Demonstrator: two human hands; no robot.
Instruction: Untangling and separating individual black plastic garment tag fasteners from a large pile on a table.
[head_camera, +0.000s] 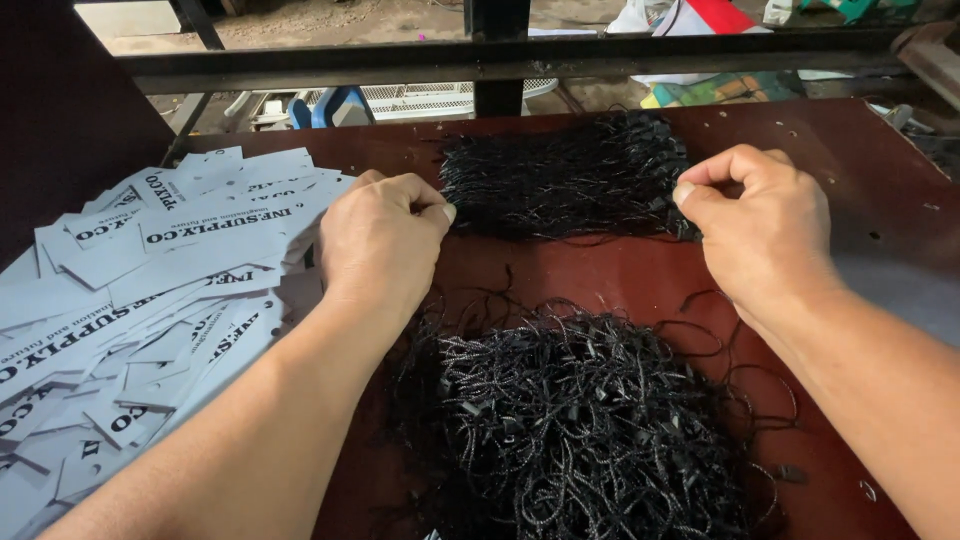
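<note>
Resting on a dark reddish-brown tabletop (600, 270), both hands are curled at the near edge of a tidy bundle of black cords (565, 175), which lies across the far middle of the surface with its strands running side by side. The left hand (380, 240) sits at the bundle's left end, fingers folded under and the thumb tip pressed against the forefinger right beside the cords; whether a strand is caught in that pinch cannot be told. The right hand (760, 225) sits at the bundle's right end, likewise closed, thumb and forefinger pressed together and touching the outer strands; it appears to pinch a cord there, though the strand itself is too thin to make out.

Nearer the person, between the two forearms, lies a loose heap of black cords (570, 420), tangled, with small black plastic fasteners showing among the loops and stray loops spilling out towards the right. It lies apart from the tidy bundle, with a strip of bare tabletop between them.

To the left of the left hand spreads a wide pile of white card tags (130, 300) printed in black, overlapping at many angles and reaching the left edge of the view; the left wrist lies just beside them.

Beyond the far edge of the tabletop runs a dark metal rail (500, 58), with a cluttered floor visible behind it.
</note>
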